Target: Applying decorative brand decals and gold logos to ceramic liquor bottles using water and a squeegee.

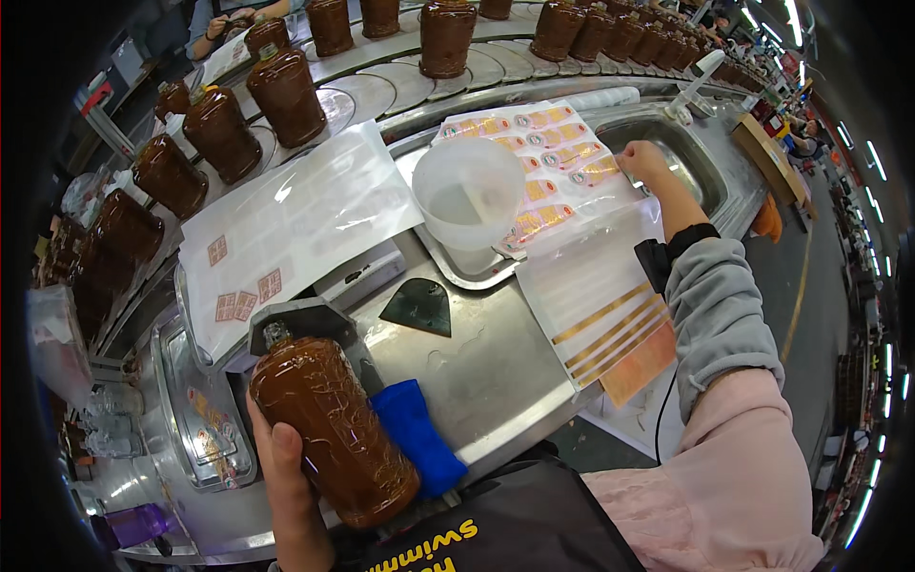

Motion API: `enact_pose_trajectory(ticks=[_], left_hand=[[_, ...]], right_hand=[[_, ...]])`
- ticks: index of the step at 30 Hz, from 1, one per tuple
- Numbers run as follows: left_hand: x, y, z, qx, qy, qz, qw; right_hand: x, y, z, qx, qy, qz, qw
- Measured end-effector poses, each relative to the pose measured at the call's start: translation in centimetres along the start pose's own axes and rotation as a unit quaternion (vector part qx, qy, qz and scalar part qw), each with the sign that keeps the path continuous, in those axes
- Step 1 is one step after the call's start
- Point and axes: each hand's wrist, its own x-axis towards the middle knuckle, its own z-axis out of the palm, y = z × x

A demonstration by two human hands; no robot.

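L hand [282, 462] grips low, R hand [648, 162] extends fwd.

Near edge of bench [496, 367], left of centre: bottle [334, 429], tilted, with left hand [284, 458] along left side and cloth [417, 440] just beside on right. Directly behind bottle: angular holder [307, 320]. Behind holder: sticker sheet [315, 205], right part atop box [367, 271]. Right of holder: flat plate [419, 305]. Farther back and right: tray [469, 277], with bowl [469, 191] above; label sheet [581, 148] spread rightward from bowl. At label sheet's right edge: right hand [645, 160], near basin [703, 162]. Before label sheet: strip sheet [605, 276]. Behind everything, curving left to right: conveyor [367, 93], standing bottles [448, 40] on top. Left of holder: second tray [172, 381].
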Motion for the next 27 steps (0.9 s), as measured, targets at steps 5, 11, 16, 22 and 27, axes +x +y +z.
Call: enact_pose_trajectory(ticks=[5, 11, 16, 22, 27], left_hand=[[-0.2, 0.0, 0.4, -0.012, 0.007, 0.007, 1.0], [-0.4, 0.0, 0.3, -0.054, 0.003, 0.03, 0.998], [0.0, -0.6, -0.2, -0.08, -0.024, 0.034, 0.996], [-0.5, -1.2, -1.1, -0.181, -0.07, 0.022, 0.981], [-0.4, -0.7, -1.1, -0.241, -0.088, -0.03, 0.966]], right_hand=[[-3.9, -8.9, -5.0, -0.043, 0.1, -0.242, 0.964], [-8.7, -22.0, -13.7, 0.226, -0.095, -0.269, 0.931], [-7.3, -26.8, -10.6, 0.151, -0.175, -0.265, 0.936], [-9.7, -28.7, -1.3, -0.206, 0.002, -0.348, 0.915], [-11.9, -28.5, -1.3, -0.253, 0.026, -0.346, 0.903]])
